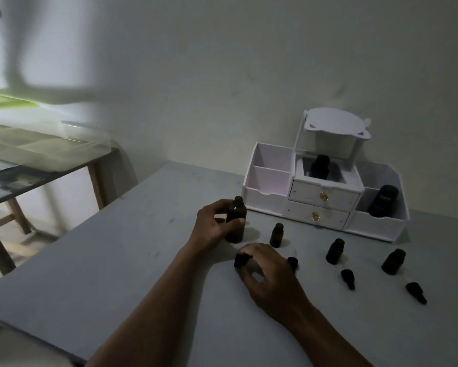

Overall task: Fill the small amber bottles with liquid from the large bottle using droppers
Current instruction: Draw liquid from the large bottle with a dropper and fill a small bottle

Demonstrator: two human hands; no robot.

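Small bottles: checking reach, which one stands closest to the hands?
The leftmost small bottle, just beyond the right hand; the other two stand farther right.

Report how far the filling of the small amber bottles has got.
Done: the tall dark amber glass bottle and three small amber glass bottles stand uncapped on the grey table; black dropper caps lie beside them. In hand: the left hand steadies the tall bottle; the right hand grips a black dropper. Left: filling all three; liquid levels are not readable.
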